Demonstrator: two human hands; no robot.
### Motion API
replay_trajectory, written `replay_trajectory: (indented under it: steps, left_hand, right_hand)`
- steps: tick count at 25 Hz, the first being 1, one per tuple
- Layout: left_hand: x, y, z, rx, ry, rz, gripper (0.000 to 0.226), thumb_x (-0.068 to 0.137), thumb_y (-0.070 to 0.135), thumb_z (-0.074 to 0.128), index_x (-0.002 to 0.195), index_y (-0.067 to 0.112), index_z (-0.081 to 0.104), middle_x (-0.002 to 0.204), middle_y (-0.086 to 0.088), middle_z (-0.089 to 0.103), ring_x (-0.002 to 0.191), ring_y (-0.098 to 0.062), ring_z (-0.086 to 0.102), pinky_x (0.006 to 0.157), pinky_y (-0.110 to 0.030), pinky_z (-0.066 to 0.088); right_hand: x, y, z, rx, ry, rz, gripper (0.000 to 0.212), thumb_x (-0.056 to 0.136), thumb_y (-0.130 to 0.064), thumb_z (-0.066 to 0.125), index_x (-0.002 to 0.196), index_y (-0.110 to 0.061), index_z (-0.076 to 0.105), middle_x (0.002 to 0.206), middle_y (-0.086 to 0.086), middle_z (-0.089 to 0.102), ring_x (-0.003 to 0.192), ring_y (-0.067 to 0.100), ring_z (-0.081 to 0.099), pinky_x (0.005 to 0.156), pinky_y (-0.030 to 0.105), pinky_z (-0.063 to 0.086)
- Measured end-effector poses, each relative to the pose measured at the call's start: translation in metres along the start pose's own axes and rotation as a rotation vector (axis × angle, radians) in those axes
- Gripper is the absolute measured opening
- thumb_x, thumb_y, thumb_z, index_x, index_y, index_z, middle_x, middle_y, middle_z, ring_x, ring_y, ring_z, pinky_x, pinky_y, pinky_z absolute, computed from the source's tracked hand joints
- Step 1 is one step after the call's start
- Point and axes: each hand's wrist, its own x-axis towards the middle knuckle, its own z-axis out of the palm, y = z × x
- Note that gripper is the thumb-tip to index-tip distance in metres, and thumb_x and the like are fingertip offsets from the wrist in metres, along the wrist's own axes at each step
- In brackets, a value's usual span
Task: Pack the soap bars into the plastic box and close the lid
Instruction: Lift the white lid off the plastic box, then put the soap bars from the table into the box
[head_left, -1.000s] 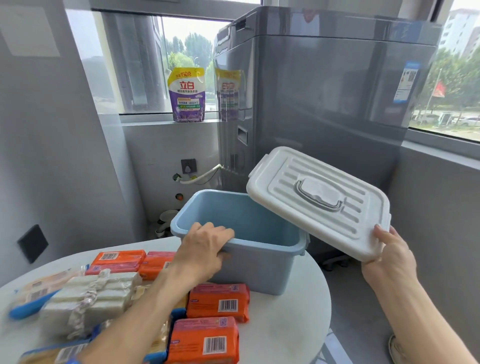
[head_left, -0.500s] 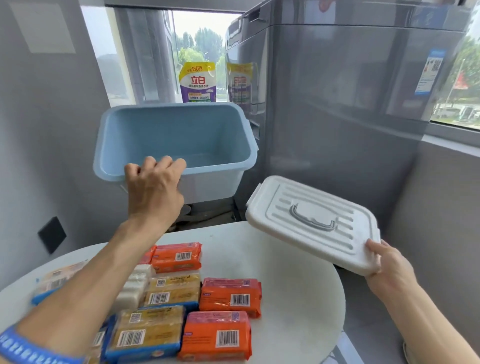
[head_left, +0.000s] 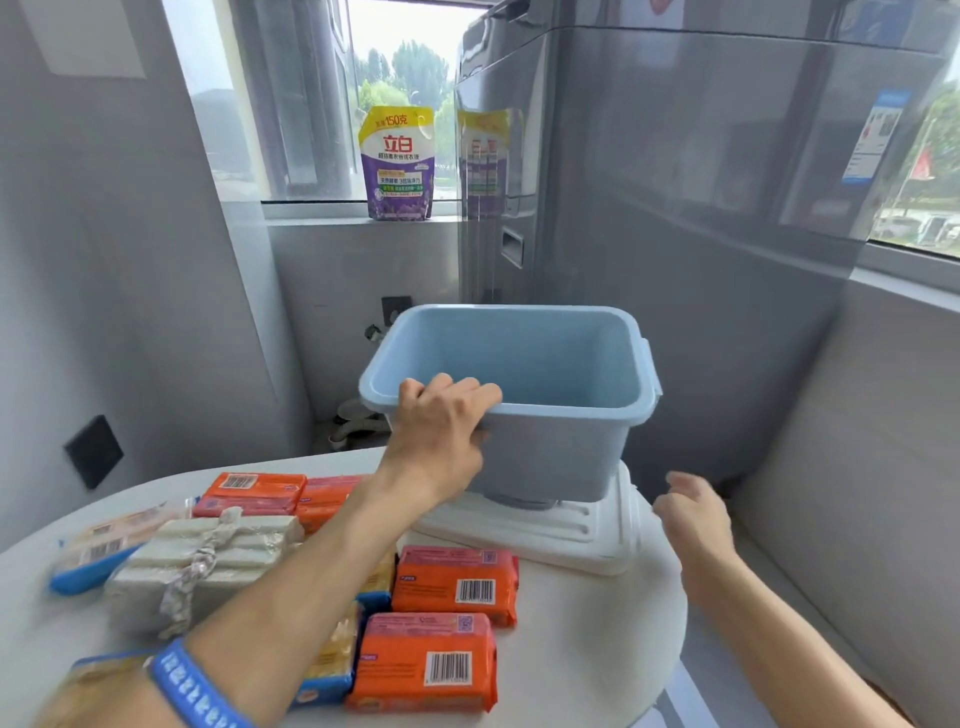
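The empty light-blue plastic box (head_left: 550, 447) stands on top of its white lid (head_left: 582, 535), which lies flat at the far right of the round white table (head_left: 597, 634). My left hand (head_left: 441, 436) grips the box's near-left rim. My right hand (head_left: 696, 519) hovers open just right of the lid, holding nothing. Several wrapped soap bars lie on the table: orange packs (head_left: 457, 579) (head_left: 423, 662) in front, more orange ones (head_left: 254, 491) behind my forearm, yellow-and-blue packs (head_left: 332, 660), and a white bundle (head_left: 208, 561) at the left.
A tall grey appliance (head_left: 675, 208) stands right behind the box. A purple and yellow detergent pouch (head_left: 397, 163) sits on the window sill. Grey walls close in at left and right; the table edge curves away at the right, with floor below.
The lid went from my right hand onto the table, and my right hand let go. My left hand brought the raised box down onto the lid.
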Motion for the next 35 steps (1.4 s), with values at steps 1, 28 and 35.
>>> replay_trajectory:
  steps: [1,28,35]
  left_hand:
    - [0.002,0.006,0.006,-0.02,-0.041,0.007,0.017,0.076,0.012,0.068,0.084,0.02,0.054,0.073,0.007,0.05,0.074,-0.023,0.043,0.066,-0.035,0.019]
    - [-0.045,-0.062,-0.014,-0.314,-0.09,-0.13,0.047,0.081,0.005,0.064,0.126,0.016,0.061,0.127,-0.005,0.061,0.118,-0.024,0.051,0.1,-0.036,0.042]
    - [-0.11,-0.081,-0.018,-0.133,-0.774,-0.335,0.05,0.075,0.041,0.074,0.119,0.032,0.054,0.121,0.001,0.065,0.102,-0.019,0.06,0.079,-0.034,0.05]
  right_hand:
    - [-0.009,-0.007,-0.006,0.025,0.049,-0.113,0.058,0.08,0.005,0.046,0.134,-0.016,0.053,0.135,0.01,0.057,0.109,0.023,0.055,0.091,0.04,0.047]
    - [-0.074,-0.078,0.002,-0.953,-0.161,-1.282,0.011,0.078,-0.025,0.064,0.088,-0.019,0.065,0.075,-0.002,0.069,0.078,0.028,0.059,0.078,0.032,0.037]
    - [-0.139,-0.028,0.085,-1.272,-0.753,-1.259,0.034,0.084,-0.034,0.057,0.117,-0.025,0.059,0.112,-0.002,0.066,0.099,0.025,0.062,0.084,0.039,0.051]
